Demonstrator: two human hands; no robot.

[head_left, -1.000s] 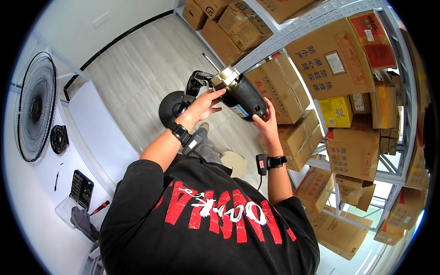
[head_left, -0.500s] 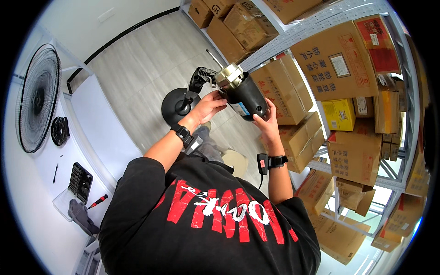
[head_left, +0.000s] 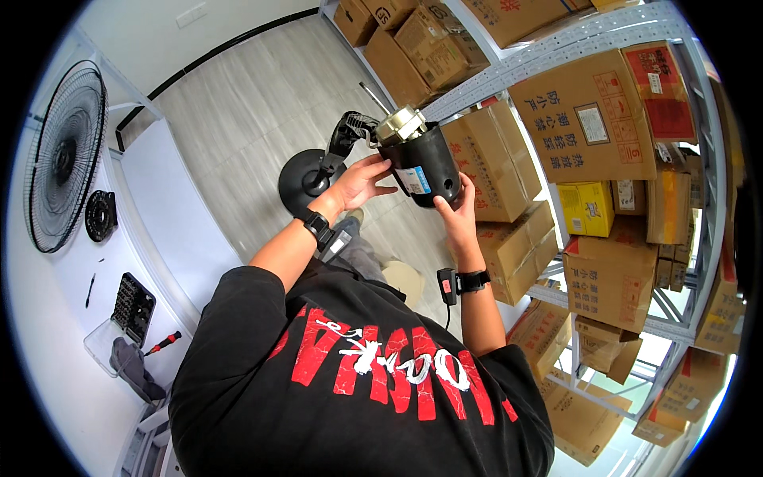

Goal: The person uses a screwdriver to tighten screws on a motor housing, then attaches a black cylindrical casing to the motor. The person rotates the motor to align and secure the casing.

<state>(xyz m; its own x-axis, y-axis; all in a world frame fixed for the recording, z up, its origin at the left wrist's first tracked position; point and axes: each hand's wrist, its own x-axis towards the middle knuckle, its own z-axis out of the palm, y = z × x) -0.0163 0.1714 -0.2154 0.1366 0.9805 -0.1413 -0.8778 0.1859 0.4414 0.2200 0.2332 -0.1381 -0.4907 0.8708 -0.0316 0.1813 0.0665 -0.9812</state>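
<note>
In front of me is a fan motor [head_left: 399,126] with a brass-coloured body and a long thin shaft. It sits in the mouth of a black motor housing [head_left: 421,157], which is tilted and bears a blue-and-white label. My right hand [head_left: 459,211] grips the housing's rounded lower end, thumb on the near side. Against the housing's left side rests my left hand [head_left: 359,183], its fingers apart and tips at the wall. Loose wires run beside the motor to a black fan neck [head_left: 346,137], which rises from a round black base [head_left: 296,184].
On the left, a white table [head_left: 171,203] bears a fan grille [head_left: 65,155], a small black round part [head_left: 100,216], an open bit case [head_left: 133,306], a red-and-black screwdriver [head_left: 164,343] and a grey cloth [head_left: 133,370]. Shelving with cardboard boxes [head_left: 584,119] stands close on the right.
The housing has turned slightly, so its label faces me more. My left fingers have spread from a closer pinch near its side. My right hand keeps its hold a little lower left.
</note>
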